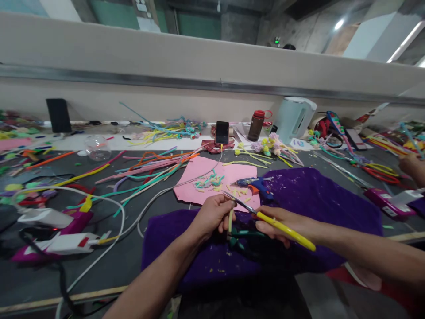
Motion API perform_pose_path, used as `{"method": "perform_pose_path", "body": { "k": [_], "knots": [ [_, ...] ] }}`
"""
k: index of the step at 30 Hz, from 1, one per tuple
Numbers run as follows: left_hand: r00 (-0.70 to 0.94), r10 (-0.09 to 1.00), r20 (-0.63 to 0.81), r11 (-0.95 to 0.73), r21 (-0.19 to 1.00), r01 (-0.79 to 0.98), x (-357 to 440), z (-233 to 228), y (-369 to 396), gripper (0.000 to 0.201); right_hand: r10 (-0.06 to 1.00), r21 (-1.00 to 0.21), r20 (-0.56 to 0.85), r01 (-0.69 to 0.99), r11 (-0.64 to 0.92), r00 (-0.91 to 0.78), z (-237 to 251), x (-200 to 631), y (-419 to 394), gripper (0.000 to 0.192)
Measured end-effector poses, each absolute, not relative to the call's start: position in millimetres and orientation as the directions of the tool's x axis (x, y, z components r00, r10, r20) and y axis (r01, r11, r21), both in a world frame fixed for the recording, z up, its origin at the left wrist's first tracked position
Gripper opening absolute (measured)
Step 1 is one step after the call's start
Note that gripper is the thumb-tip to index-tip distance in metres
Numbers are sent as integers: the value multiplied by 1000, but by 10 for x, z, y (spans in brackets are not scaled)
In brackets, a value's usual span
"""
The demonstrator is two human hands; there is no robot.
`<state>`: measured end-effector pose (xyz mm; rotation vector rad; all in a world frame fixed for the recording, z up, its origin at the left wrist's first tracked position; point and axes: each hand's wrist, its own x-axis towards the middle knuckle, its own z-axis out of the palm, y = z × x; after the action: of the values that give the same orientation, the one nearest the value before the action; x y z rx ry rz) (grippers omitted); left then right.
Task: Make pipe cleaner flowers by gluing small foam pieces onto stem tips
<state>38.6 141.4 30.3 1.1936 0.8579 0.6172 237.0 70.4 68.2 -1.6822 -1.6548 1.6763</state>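
My left hand point(212, 215) pinches a pale yellow-green pipe cleaner point(230, 220) that hangs down from its fingers, with green stems below it. My right hand point(285, 223) grips yellow-handled scissors point(265, 218); their metal blades point up and left and reach the top of the pipe cleaner by my left fingers. Both hands hover over a purple cloth point(315, 199). Behind them lies a pink sheet point(206, 177) strewn with several small cut pieces, and a blue glue gun point(254, 182) rests at its right edge.
Long coloured pipe cleaners point(146, 170) spread across the dark table point(133, 252). Pink-and-white glue guns point(59, 230) with cords lie at the left. A phone point(222, 132), a brown bottle point(256, 125) and a white kettle point(294, 117) stand at the back. Another person's hand point(413, 166) is at the right.
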Motion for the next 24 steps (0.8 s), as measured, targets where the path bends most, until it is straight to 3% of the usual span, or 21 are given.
{"method": "perform_pose_path", "body": {
  "k": [11, 17, 24],
  "knots": [
    [580, 764, -283, 259, 958, 126, 371, 245, 1444, 28, 739, -750, -629, 435, -498, -239, 671, 2342, 843, 42],
    [595, 733, -330, 225, 943, 246, 367, 278, 1454, 33, 741, -766, -612, 440, -469, -275, 602, 2420, 908, 47],
    [577, 765, -286, 252, 958, 140, 368, 266, 1448, 30, 767, -804, -572, 387, -452, -290, 622, 2517, 836, 44]
  ]
}}
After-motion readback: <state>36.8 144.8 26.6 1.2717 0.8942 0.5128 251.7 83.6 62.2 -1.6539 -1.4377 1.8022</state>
